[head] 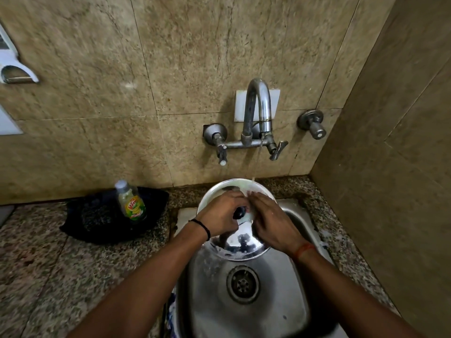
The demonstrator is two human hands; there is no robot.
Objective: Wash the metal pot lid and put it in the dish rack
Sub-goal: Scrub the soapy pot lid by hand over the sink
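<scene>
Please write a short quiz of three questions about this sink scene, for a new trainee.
1. True or false: water runs from the tap onto the metal pot lid.
2. Which hand grips the lid's black knob? A) left hand B) right hand C) neither
3. Fill in: the dish soap bottle stands on a dark ____ to the left of the sink.

Key:
1. True; a thin stream falls on the lid's far rim.
2. A; the left hand curls round the knob, while the right hand lies with its fingers on the lid.
3. cloth.
</scene>
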